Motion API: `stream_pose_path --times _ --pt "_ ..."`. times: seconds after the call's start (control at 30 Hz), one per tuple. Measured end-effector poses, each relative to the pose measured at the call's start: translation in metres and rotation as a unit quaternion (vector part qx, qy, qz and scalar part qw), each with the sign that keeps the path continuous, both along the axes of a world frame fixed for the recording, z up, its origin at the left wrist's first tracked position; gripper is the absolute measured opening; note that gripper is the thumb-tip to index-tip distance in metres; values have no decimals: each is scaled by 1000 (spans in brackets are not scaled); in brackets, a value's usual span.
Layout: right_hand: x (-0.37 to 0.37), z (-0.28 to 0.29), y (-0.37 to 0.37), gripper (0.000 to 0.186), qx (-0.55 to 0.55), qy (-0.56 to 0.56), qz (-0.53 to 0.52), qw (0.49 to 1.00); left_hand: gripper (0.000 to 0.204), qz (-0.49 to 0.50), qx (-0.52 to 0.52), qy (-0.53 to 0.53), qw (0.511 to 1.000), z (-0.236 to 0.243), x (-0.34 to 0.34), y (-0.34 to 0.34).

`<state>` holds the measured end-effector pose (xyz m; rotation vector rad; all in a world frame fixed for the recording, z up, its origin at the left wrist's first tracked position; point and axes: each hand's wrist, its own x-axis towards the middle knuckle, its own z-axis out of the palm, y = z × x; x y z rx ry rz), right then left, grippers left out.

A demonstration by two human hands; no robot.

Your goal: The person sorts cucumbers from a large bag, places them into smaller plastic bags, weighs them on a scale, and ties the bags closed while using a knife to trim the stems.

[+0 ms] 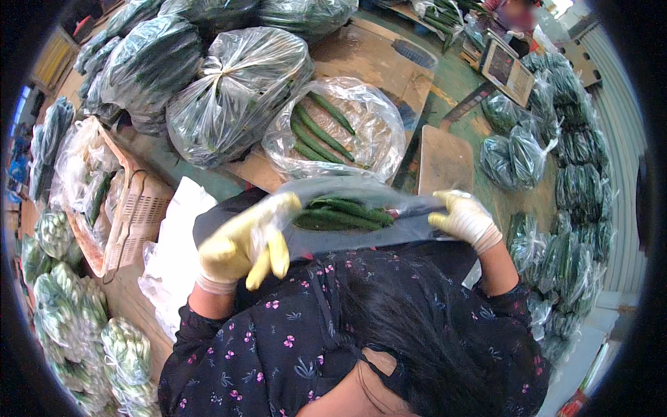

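Observation:
A clear plastic bag [410, 229] with several dark green cucumbers [340, 214] inside lies across my lap, its film stretched between my gloved hands. My left hand [243, 243], in a pale yellow glove, pinches the left end of the bag while its lower fingers hang apart. The right end is gripped by my right hand [462, 215], its fingers closed around the gathered film. Just beyond, a large open clear bag [382, 149] spreads on cardboard, with several loose cucumbers [323, 132] in it.
Big tied bags of cucumbers [243, 90] are piled at the far left. A plastic crate [146, 208] and bagged green vegetables [69, 313] stand on the left. To the right are a platform scale [448, 160] and rows of bagged cucumbers [580, 187]. A person [511, 21] is at the far right.

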<state>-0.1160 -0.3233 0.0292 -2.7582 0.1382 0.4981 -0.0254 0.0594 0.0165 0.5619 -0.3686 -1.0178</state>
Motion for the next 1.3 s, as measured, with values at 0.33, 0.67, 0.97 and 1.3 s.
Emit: stream_pose_path --times 0.33,0.67,0.97,1.3 --pt "152 14 31 27 483 97 79 867 107 -198 -74 -12 977 -45 18 12" --pt "263 -239 130 112 -51 109 -28 992 115 -120 -165 117 972 -74 50 4" --pt "278 -243 93 106 -97 12 154 983 120 -5 -144 225 964 -52 62 -1" --pt "299 -272 41 90 -42 -59 -3 997 123 22 -172 262 949 -58 64 -1"
